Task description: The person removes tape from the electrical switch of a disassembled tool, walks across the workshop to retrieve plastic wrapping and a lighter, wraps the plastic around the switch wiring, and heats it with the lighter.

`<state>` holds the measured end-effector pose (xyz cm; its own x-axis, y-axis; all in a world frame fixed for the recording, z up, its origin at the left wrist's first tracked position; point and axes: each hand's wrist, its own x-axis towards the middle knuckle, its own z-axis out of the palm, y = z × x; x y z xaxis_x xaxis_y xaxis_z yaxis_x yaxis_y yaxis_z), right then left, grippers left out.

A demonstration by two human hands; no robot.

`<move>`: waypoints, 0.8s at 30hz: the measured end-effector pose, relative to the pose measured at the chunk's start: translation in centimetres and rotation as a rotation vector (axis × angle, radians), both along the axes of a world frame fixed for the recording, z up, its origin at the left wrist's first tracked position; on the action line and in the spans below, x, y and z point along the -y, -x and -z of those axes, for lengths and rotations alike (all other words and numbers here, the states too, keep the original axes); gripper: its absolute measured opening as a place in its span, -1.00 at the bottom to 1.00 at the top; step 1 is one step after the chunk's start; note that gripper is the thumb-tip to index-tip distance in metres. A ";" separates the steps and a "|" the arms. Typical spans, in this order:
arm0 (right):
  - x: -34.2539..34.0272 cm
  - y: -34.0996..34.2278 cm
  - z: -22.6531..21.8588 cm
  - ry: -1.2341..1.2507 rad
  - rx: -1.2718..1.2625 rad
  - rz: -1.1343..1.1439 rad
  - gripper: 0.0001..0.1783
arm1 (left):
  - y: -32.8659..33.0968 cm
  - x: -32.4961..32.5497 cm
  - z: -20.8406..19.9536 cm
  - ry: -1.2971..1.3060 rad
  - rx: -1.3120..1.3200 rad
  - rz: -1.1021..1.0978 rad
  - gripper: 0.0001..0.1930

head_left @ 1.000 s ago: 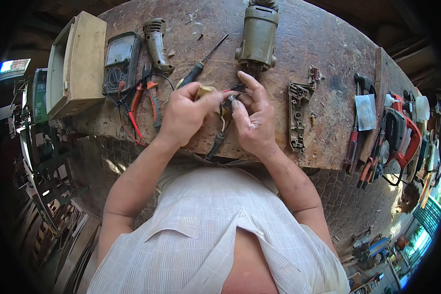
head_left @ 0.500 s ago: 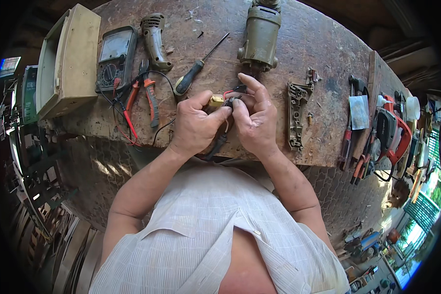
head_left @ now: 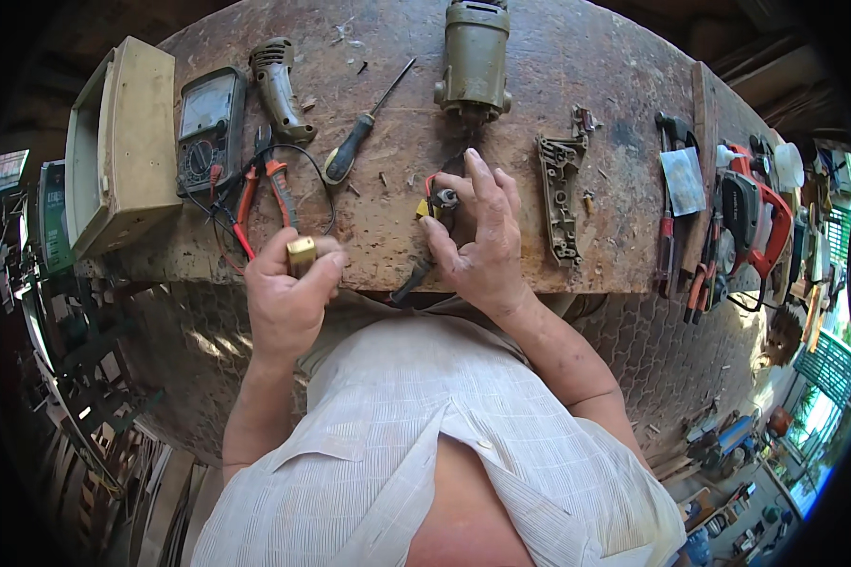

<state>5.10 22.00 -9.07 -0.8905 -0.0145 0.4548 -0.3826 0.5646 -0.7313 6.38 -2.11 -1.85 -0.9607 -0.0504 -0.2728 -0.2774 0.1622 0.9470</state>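
Note:
My left hand [head_left: 288,298] is closed round a small, shiny yellow roll [head_left: 301,251] that looks like tape. It is held over the bench's front edge, close to the pliers [head_left: 284,194] with red-orange handles. My right hand [head_left: 487,231] grips a bundle of wires [head_left: 447,200] with a red lead and a pale end. A yellow patch [head_left: 423,208] shows on the bundle by the thumb; the fingers partly hide the rest. Below it a black cord sleeve [head_left: 412,282] hangs at the bench edge. Beyond the right hand lies a drab green motor housing [head_left: 476,61].
On the left stand a beige box [head_left: 137,142], a multimeter [head_left: 208,132] and a handle shell [head_left: 279,90]. A screwdriver [head_left: 350,151] lies mid-bench. Right of my hands is a handle half [head_left: 558,203]; farther right, a red-and-black power tool [head_left: 756,222] sits among hand tools.
My left hand has drawn away from the right, to the left and slightly toward me, carrying the yellow roll. My right hand stays at the wires. The whole view has shifted slightly.

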 end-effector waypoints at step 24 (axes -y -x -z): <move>-3.6 -8.4 -3.6 0.015 -0.062 -0.173 -0.78 | -2.8 -6.4 -1.3 -0.710 0.418 0.120 -0.89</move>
<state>13.48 25.62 -5.43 -0.8455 -0.1578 0.5101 -0.5178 0.4755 -0.7112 9.21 4.31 -0.54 -0.7613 0.3647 -0.5362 -0.6476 -0.3840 0.6582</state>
